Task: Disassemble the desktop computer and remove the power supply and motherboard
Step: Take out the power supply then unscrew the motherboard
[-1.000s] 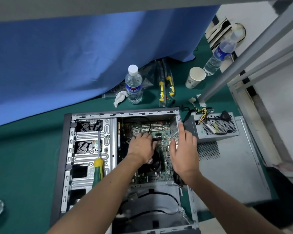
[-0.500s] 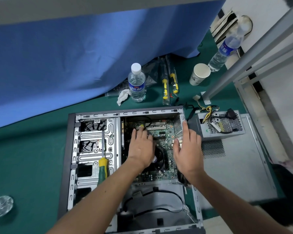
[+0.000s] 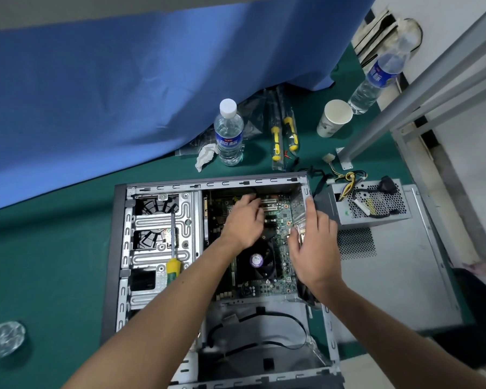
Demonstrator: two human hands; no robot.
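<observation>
1. The open computer case [image 3: 115,248] lies on its side on the green worktop [image 3: 40,262]; everything below is placed from it.
2. The motherboard [image 3: 281,220] sits inside the case, in its far right part.
3. The left hand [image 3: 243,223] lies on the motherboard's far area with fingers bent toward the slots; whether it grasps anything cannot be told.
4. The right hand [image 3: 313,248] rests with straight fingers against the case's right wall, released.
5. The power supply [image 3: 371,203] stands outside, just right of the case, on the detached side panel [image 3: 399,276].
6. A yellow-green screwdriver [image 3: 173,248] lies on the drive cage in the case's left half.
7. A water bottle [image 3: 228,133] stands beyond the case.
</observation>
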